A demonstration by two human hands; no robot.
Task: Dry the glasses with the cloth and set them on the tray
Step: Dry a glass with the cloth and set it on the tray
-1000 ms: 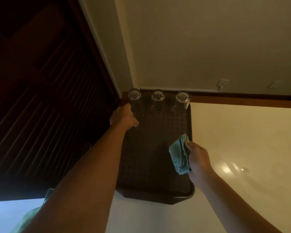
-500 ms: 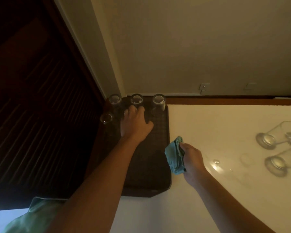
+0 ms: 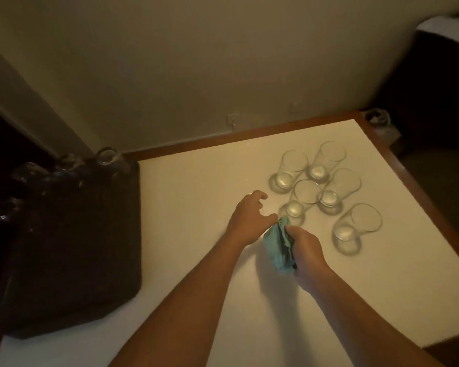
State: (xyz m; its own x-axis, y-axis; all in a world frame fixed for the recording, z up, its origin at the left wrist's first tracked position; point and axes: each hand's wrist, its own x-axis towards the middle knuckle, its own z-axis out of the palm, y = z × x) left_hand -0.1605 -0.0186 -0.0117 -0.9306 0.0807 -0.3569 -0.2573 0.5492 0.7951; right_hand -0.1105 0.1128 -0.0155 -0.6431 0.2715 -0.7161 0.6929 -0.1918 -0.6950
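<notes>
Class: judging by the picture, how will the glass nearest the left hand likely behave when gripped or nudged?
The glass is tall and narrow, so a sideways nudge probably tips it. Its smooth clear wall may be slippery if wet. Packed beside other glasses, it could knock them.

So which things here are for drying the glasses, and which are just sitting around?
For the job:
- five glasses on the white table
- blue cloth in the right hand
- left hand, reaching out
- dark tray with glasses on its far end

Just there:
- wall socket
- white bag on the floor
</notes>
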